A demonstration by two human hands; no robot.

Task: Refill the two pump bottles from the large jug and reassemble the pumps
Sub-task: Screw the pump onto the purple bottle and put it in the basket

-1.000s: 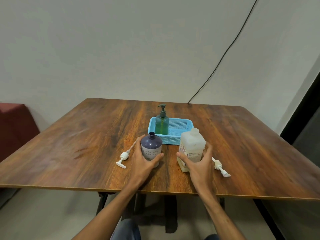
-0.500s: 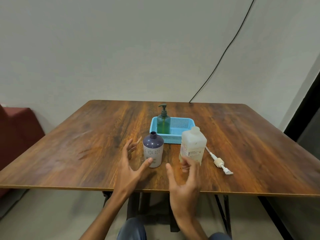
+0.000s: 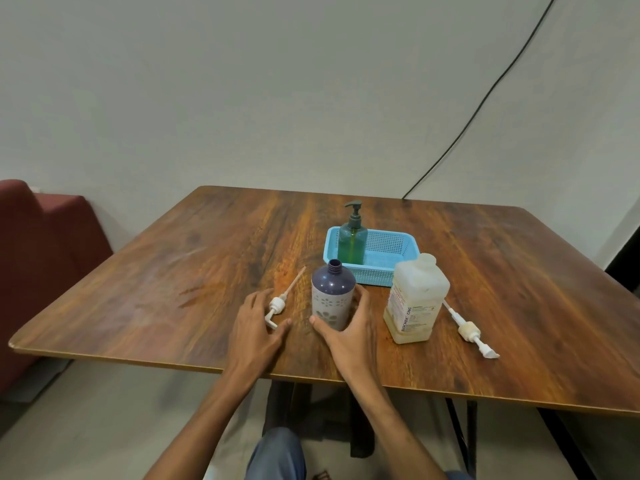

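**Steadying the open bottle while we reach for its pump**

Our right hand [image 3: 349, 327] is curled round the dark purple plastic bottle [image 3: 333, 296], thumb in front and fingers behind. It holds the bottle upright on the brown wooden worktop [image 3: 173, 289]. The neck is open, so we judge the grip is there to stop the bottle tipping when the pump is fitted.

Our left hand [image 3: 258, 327] lies just beside it on the small white plastic pump [image 3: 277, 304]. Its fingers are fairly straight and the thumb is spread, touching the nozzle end but not closed round it. The pump lies flat with its dip tube pointing away from us, so it will need lifting and turning tube-down.

The translucent white plastic jug [image 3: 415, 299] stands upright to the right, near the bottle and apart from both hands. The larger white pump [image 3: 467, 329] lies just beyond it.

Behind, the clear green pump bottle [image 3: 352, 237], with its pump fitted, stands in the left end of the light blue perforated plastic basket [image 3: 405, 237]. We cannot see how full the purple bottle is.
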